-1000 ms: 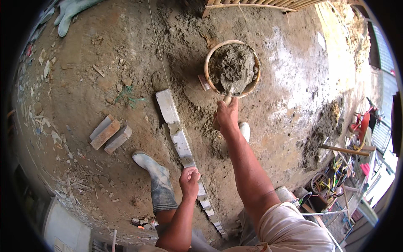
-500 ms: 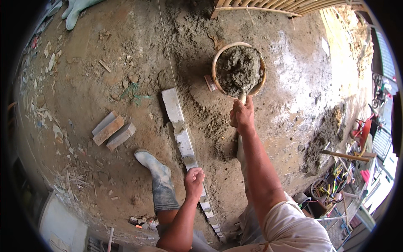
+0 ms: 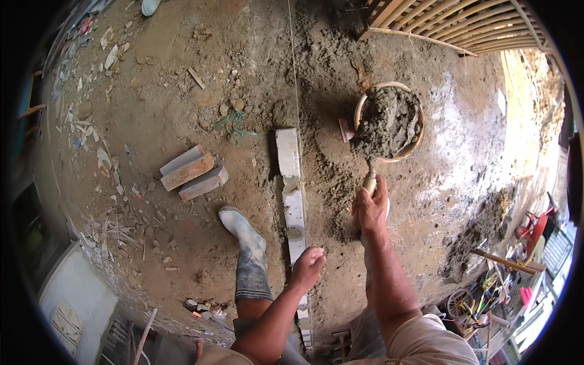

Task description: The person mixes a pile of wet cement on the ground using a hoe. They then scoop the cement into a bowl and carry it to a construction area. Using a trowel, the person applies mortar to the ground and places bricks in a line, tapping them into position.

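My right hand (image 3: pixel 372 207) is wrapped round the pale handle of a trowel (image 3: pixel 370 181). Wet mortar (image 3: pixel 389 125) covers the trowel's blade, heaped at the near left side of a round bucket (image 3: pixel 409 153) that is full of the same mix. My left hand (image 3: pixel 309 266) hovers above a row of bricks, its fingers curled in with nothing visible in them. That row of pale bricks (image 3: pixel 287 152) runs from below my left hand away from me, with mortar in the joints. A taut string line (image 3: pixel 297 85) stretches along its right side.
Two loose bricks (image 3: pixel 204 184) lie on the muddy ground left of the row. A brick piece (image 3: pixel 345 129) touches the bucket's left side. My booted left foot (image 3: pixel 240 234) stands beside the row. A slatted bamboo frame (image 3: pixel 450 27) is at the far right, a wooden-handled tool (image 3: pixel 505 261) at right.
The view has shifted, so the ground appears further right. The mortar-laden trowel has come to the bucket's near left edge. My left hand stays over the brick row, fingers still curled.
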{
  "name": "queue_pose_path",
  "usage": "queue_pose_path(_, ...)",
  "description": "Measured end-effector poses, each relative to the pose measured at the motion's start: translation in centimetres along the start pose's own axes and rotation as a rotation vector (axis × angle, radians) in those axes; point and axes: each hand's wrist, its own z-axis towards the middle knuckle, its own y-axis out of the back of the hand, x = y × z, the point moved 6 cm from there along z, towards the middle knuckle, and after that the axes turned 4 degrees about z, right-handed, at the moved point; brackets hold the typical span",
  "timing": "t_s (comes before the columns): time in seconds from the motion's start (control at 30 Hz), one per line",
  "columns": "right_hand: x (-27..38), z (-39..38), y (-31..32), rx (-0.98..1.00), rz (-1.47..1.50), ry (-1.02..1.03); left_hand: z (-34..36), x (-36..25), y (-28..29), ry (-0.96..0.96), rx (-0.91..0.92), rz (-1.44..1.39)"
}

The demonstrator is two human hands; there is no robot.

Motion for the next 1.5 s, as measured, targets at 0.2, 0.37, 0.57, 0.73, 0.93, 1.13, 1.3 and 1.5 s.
queue_pose_path(0.2,-0.6,-2.5,-8.8,0.184,-0.005,-0.022,-1.6,0.0,-1.6,0.070,0.445,0.306)
queue_pose_path(0.37,-1.9,0.3,-14.5,0.037,-0.226,0.259,-2.9,-0.6,-0.6,-0.014,0.491,0.384)
queue_pose_path(0.57,-2.2,11.1,-21.3,-0.153,-0.564,0.433,-3.8,-0.5,-1.4,-0.215,0.507,0.265)
queue_pose_path(0.73,-3.3,9.1,-21.7,-0.192,-0.613,0.489,-4.5,-1.0,0.3,-0.143,0.511,0.254)
queue_pose_path(0.93,-7.2,5.6,-18.6,0.016,-0.533,0.134,-4.4,-3.4,1.2,-0.100,0.524,0.308)
queue_pose_path(1.13,-7.8,12.6,-24.0,0.136,-0.637,0.180,-4.5,-3.3,1.5,-0.126,0.498,0.247)
queue_pose_path(1.3,-10.3,18.2,-26.2,0.107,-0.503,-0.103,-4.7,-1.9,1.2,-0.155,0.456,0.156)
queue_pose_path(1.5,-15.0,14.1,-25.9,0.087,-0.443,-0.143,-4.3,-3.0,2.1,-0.141,0.472,0.174)
